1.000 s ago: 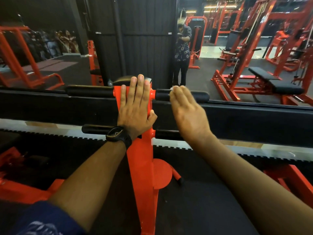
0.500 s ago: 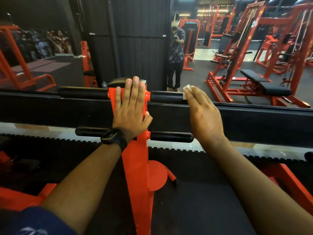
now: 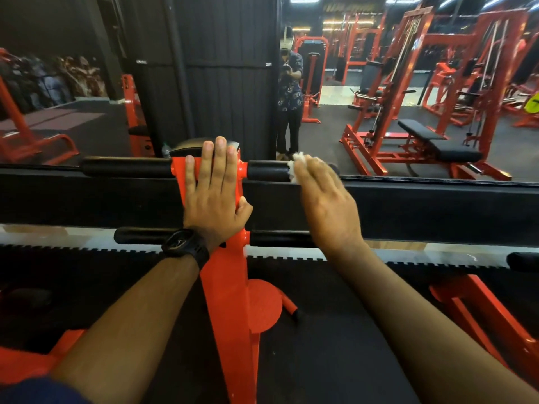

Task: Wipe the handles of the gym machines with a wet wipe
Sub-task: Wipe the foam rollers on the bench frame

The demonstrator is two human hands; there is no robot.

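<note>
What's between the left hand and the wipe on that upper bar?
Head view: a red collar, then a bare stretch of black handle. The left hand rests on the red post; the right hand presses the wet wipe.

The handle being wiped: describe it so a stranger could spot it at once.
An orange post stands before the mirror, with the left hand flat on it. Four black handles stick out sideways, two upper, two lower. Pick the upper right handle: only it has a white wipe under the right hand.
</note>
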